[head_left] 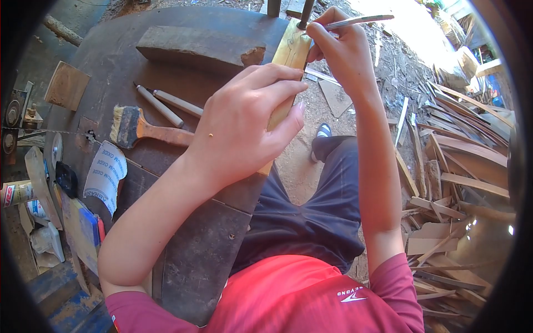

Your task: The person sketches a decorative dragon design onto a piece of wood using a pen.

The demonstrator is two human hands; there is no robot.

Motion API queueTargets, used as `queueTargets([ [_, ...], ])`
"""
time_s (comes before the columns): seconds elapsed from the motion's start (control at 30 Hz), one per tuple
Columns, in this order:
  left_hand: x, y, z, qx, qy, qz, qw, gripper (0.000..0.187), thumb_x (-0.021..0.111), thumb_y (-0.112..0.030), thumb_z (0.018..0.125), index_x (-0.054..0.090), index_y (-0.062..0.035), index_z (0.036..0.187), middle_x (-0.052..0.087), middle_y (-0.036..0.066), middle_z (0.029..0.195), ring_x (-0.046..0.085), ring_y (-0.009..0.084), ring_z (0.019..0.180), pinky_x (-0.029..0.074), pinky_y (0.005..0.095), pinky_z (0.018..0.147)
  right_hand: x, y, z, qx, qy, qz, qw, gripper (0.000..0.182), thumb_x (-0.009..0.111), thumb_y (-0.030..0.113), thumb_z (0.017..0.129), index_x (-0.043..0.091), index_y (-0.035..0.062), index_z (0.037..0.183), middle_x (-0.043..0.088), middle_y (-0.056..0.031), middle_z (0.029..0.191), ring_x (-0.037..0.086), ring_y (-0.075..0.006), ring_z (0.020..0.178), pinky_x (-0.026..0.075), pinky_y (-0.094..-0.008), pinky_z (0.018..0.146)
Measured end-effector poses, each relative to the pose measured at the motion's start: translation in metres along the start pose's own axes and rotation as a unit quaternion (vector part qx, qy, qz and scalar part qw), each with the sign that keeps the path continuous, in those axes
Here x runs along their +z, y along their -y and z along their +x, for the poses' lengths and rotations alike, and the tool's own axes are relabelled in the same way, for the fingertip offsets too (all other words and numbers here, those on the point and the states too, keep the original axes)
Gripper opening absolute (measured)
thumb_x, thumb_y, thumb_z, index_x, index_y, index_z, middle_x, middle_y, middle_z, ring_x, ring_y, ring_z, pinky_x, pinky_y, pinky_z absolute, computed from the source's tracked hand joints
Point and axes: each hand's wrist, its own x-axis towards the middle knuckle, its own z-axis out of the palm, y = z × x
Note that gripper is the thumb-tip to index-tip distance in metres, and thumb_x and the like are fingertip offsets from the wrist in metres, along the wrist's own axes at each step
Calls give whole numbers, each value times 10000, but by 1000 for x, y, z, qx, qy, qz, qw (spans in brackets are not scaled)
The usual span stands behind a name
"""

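A dark, worn workbench (111,61) fills the upper left and centre of the frame, its right edge running down diagonally from top centre to the lower middle, where it meets the person's lap; beyond that edge, through the right of the frame, lies bare dirt ground and then a wide heap of wood offcuts (455,183) crowding the right side, so the open room is the strip of ground between bench edge and heap; on the bench top, at upper centre, sits a thick wooden block (194,49) with a broken right end, well apart from the bench's left clutter; just at the bench's right edge a pale wooden strip (288,61) stands tilted, its upper end near the top centre and its lower end hidden behind the left hand (244,122), which is wrapped round the strip's middle, fingers curled over its front and thumb behind; the right hand (341,53), at top centre-right, is pinched shut on a thin metal tool (355,22) whose shaft points to the upper right, its working tip hidden at the strip's upper end; left of the holding hand lies a paintbrush (141,127) with its bristles toward the left, and above it two wooden-handled tools (169,105) lie side by side, near but apart; a curled sheet of sandpaper (105,175) hangs near the bench's lower left edge.
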Motion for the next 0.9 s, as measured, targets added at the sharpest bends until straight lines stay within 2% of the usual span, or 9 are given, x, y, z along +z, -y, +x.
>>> queueTargets([
  [0.63, 1, 1, 0, 4, -3, 2, 1000, 260, 749, -122, 1017, 807, -18, 1248, 779, 138, 1315, 746, 341, 1217, 578, 437, 1084, 0, 6, -2, -4, 12, -3, 1000, 182, 715, 191, 1061, 709, 14, 1017, 751, -44, 787, 751, -85, 681, 592, -243, 663],
  [0.73, 0, 0, 0, 1, 2, 2, 1000, 257, 744, -116, 1019, 807, -15, 1247, 780, 138, 1314, 746, 338, 1220, 578, 436, 1084, -1, 9, -8, 22, 7, 51, 998, 162, 713, 172, 1051, 702, 16, 1006, 727, -32, 783, 723, -83, 679, 581, -243, 672],
  [0.87, 0, 0, 1, 1, -2, 2, 1000, 257, 738, -110, 1019, 806, -8, 1245, 779, 139, 1315, 746, 334, 1224, 578, 434, 1084, 0, 29, -26, 9, -5, 30, 999, 99, 711, 116, 1021, 686, 22, 1001, 676, -25, 800, 673, -91, 706, 552, -252, 695],
  [0.9, 0, 0, 1, 0, 0, 2, 1000, 258, 737, -109, 1019, 806, -6, 1246, 779, 139, 1315, 746, 333, 1224, 578, 434, 1083, 2, 30, -29, 14, -9, 43, 999, 146, 720, 145, 1003, 705, 1, 983, 696, -43, 789, 689, -101, 704, 545, -270, 680],
])
